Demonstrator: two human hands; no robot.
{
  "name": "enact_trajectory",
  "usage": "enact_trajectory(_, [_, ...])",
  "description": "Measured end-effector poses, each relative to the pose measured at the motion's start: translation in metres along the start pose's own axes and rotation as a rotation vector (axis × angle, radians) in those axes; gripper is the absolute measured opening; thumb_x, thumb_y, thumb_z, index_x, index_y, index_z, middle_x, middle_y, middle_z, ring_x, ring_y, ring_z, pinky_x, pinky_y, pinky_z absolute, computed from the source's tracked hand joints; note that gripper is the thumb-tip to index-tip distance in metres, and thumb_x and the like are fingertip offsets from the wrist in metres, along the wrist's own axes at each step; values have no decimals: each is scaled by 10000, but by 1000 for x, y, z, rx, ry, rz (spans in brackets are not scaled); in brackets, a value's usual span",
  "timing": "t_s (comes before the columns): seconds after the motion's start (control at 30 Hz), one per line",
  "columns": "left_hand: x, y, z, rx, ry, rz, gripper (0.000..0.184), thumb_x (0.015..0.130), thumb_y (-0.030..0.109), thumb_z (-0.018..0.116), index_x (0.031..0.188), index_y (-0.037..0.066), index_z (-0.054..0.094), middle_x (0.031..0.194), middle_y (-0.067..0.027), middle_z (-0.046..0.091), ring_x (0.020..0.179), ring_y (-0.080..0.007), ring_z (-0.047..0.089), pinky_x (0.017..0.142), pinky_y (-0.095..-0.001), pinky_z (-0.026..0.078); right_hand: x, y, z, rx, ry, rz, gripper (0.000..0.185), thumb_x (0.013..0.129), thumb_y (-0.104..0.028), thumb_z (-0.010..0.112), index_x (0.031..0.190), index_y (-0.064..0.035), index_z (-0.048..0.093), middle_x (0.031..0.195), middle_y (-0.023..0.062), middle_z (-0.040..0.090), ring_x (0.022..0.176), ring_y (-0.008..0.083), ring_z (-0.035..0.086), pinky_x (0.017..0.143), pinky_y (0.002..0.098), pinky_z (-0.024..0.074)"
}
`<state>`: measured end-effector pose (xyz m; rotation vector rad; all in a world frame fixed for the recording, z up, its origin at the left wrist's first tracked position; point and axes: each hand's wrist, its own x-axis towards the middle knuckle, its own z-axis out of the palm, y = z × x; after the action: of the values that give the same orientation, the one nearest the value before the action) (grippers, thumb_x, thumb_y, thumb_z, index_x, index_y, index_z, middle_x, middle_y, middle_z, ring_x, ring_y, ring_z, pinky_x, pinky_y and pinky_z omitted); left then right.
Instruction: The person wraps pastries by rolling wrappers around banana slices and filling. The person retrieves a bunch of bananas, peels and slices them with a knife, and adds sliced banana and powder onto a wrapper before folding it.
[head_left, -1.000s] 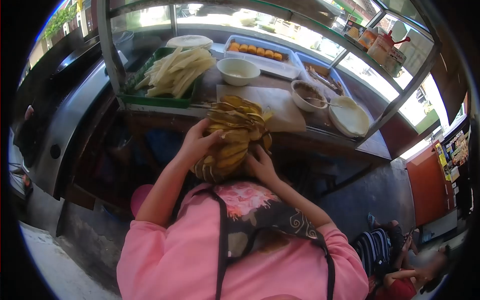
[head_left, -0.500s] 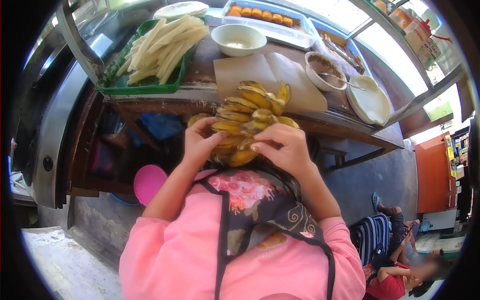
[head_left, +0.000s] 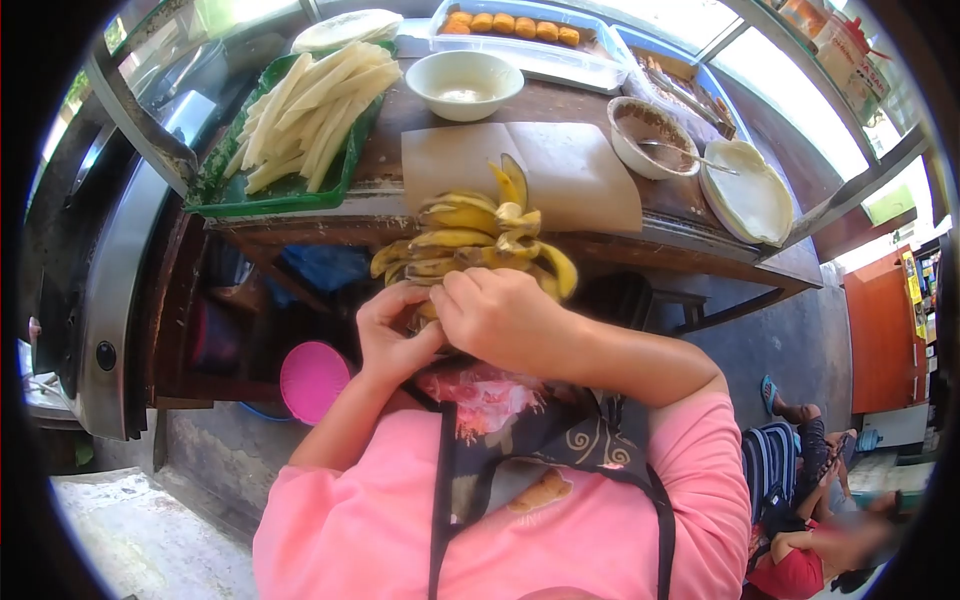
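Observation:
A bunch of yellow bananas with dark marks (head_left: 455, 235) is held in front of my apron, just below the table's front edge. My left hand (head_left: 390, 325) grips its lower left side with bent fingers. Close against it, my right hand (head_left: 495, 315) has crossed over the lower part of the bunch, its fingers closed on a banana; its fingertips are partly hidden. Brown paper (head_left: 585, 185) lies on the table just beyond the bananas.
On the table (head_left: 385, 150) are a green tray (head_left: 270, 203) of pale strips, a white bowl (head_left: 465, 85), a brown-stained bowl with a spoon (head_left: 650, 140), round wrappers (head_left: 748, 190) and plastic boxes (head_left: 590, 70). A pink basin (head_left: 313, 382) stands below. A person (head_left: 800, 560) sits at lower right.
The bunch has turned and shifted slightly left. My right hand has moved left across its lower part and now meets my left hand. The view has shifted a little.

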<state>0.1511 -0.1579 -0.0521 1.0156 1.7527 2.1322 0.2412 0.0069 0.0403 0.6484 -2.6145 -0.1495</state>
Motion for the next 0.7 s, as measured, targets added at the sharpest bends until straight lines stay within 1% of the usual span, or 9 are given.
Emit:
enact_trajectory(0.03, [4,-1,5,-8,22,2,272,683,-42,735,947,-66,676,951,-89,674,886,-134,632,804,-270,503,0,6,-5,40,-68,-19,260,721,-128,633,939,7,674,765,43,558,686,165,620,574,268,513])
enact_trajectory(0.1, [11,4,11,-52,34,13,257,696,-55,704,951,-64,679,949,-83,672,886,-123,626,801,-261,496,-2,12,-7,15,-69,-19,241,727,-128,631,927,1,670,766,44,557,680,165,619,567,262,510])
enact_trajectory(0.2, [18,2,13,-18,38,-20,250,709,-57,710,957,-61,681,961,-79,677,893,-114,624,799,-250,493,-1,13,0,-34,-73,-34,178,728,-132,627,870,-26,649,762,45,552,652,158,605,546,258,503])
enact_trajectory(0.27, [21,2,14,30,72,-20,234,740,-35,727,970,-57,686,966,-63,679,880,-98,615,780,-238,490,5,13,0,-77,-81,-46,150,722,-137,626,836,-40,639,744,43,544,636,155,594,529,259,493])
enact_trajectory(0.33, [22,1,11,77,105,-72,231,756,-21,735,981,-51,690,960,-54,681,870,-89,610,769,-232,488,12,11,5,-157,-52,-61,124,715,-139,623,801,-49,625,721,39,533,634,153,587,513,258,479])
enact_trajectory(0.47, [23,-5,9,19,139,-88,221,780,-7,723,998,-41,706,917,-28,687,805,-65,597,722,-211,484,20,10,18,-220,21,-81,105,700,-150,623,754,-62,605,688,31,515,636,150,577,490,252,453])
enact_trajectory(0.57, [24,-12,5,61,156,-82,199,782,-16,706,979,-47,710,887,-20,688,762,-59,589,691,-205,481,22,12,29,-179,79,-72,105,702,-149,622,751,-58,600,696,42,528,632,169,580,497,273,471])
enact_trajectory(0.67, [28,-8,1,2,133,-144,204,774,-43,682,975,-52,720,862,-35,693,734,-59,588,670,-203,475,20,25,35,51,149,2,91,732,-138,641,742,-58,598,689,54,529,619,190,582,507,312,489])
enact_trajectory(0.7, [28,-10,-2,-45,123,-208,223,761,-56,673,979,-49,720,867,-49,697,731,-72,598,667,-210,481,18,26,32,121,220,78,70,726,-140,657,763,-89,626,700,58,593,619,217,614,560,323,533])
